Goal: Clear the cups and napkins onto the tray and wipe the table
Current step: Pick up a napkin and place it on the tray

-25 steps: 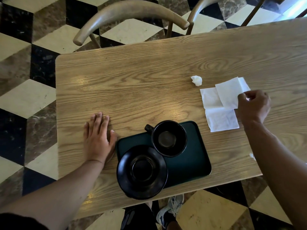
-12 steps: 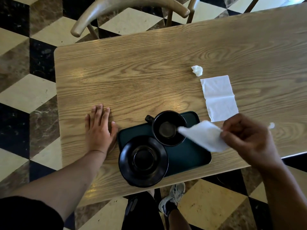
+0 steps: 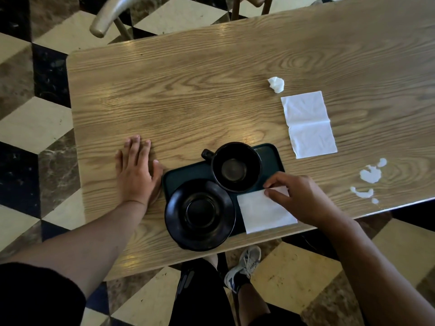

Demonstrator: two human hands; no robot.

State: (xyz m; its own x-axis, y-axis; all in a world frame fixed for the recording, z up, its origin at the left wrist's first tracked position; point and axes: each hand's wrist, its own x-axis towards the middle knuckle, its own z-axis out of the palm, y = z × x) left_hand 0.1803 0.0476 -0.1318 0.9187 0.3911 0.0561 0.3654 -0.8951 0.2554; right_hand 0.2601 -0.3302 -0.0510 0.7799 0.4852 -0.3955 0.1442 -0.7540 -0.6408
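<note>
A dark green tray (image 3: 188,171) sits at the near edge of the wooden table (image 3: 188,95). On it stand a black cup (image 3: 236,167) and a black saucer (image 3: 200,214). My right hand (image 3: 299,198) pinches a folded white napkin (image 3: 263,212) by its far corner and holds it down on the tray's right end. My left hand (image 3: 135,170) lies flat on the table, fingers apart, touching the tray's left side. A second flat white napkin (image 3: 308,123) lies to the right of the tray. A small crumpled napkin ball (image 3: 276,84) lies beyond it.
White spilled liquid (image 3: 370,175) spots the table near its right front corner. A wooden chair (image 3: 110,17) stands behind the table's far edge. My legs and a grey shoe (image 3: 244,267) show below the near edge, over a checkered floor.
My right hand lifted the top napkin off the pile, carried it toward me and set it down on the tray's right end. The left hand stayed flat on the table.
</note>
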